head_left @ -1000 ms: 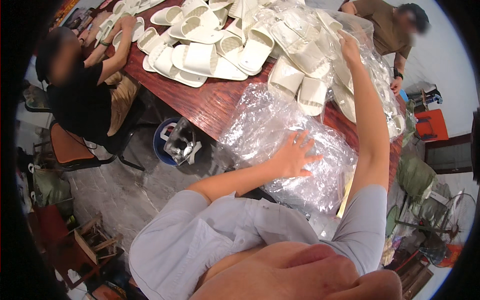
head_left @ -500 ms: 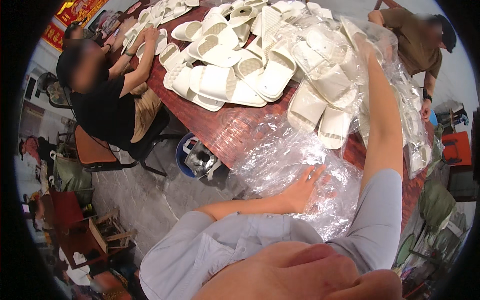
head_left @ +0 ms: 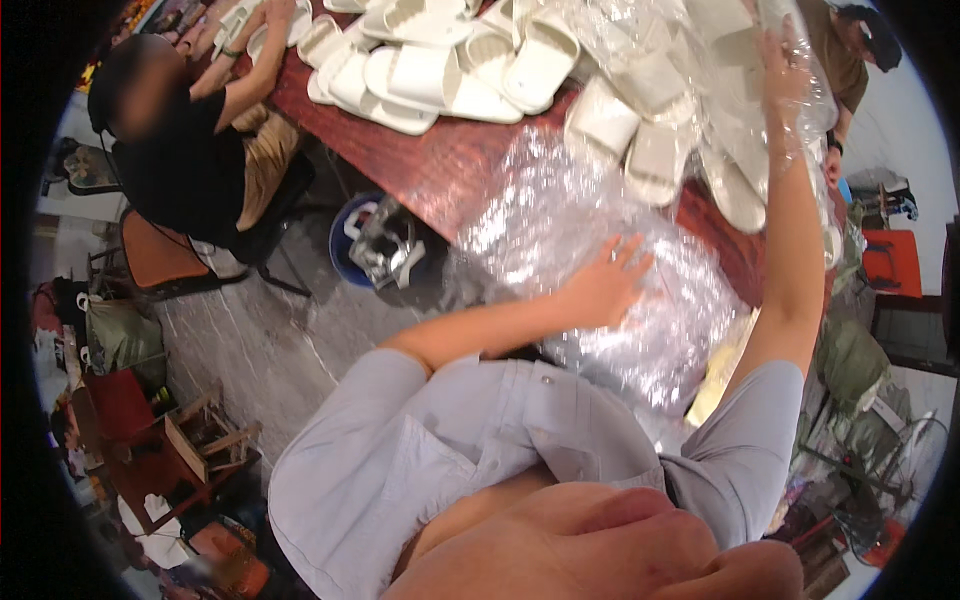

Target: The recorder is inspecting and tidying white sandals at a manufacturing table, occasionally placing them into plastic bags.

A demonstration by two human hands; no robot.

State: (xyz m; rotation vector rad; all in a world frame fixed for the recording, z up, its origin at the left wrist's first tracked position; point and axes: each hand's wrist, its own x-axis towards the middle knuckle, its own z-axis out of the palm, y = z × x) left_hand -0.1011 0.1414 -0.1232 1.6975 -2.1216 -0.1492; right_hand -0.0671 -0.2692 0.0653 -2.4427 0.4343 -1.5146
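Note:
My left hand (head_left: 605,283) lies flat with its fingers spread on a heap of clear plastic bags (head_left: 530,215) at the table's near edge. My right arm stretches far out to the right. At its end my right hand (head_left: 785,80) is among white slippers in clear plastic, with film over part of the hand. Its fingers are blurred, and whether they grip anything does not show. Bagged slippers (head_left: 655,165) lie left of that arm. A pile of unbagged white slippers (head_left: 415,78) covers the table's far middle.
The reddish wooden table (head_left: 430,175) slants across the view. A person in black (head_left: 180,150) sits at its left side, handling slippers. Another person (head_left: 835,60) is at the far right. A blue bucket (head_left: 345,245) stands on the floor, and a red stool (head_left: 890,263) is at right.
The view has shifted, so the table sits higher. My right hand has moved farther out and right among the plastic. My left hand stays spread on the bags; a yellow patch now shows beside them.

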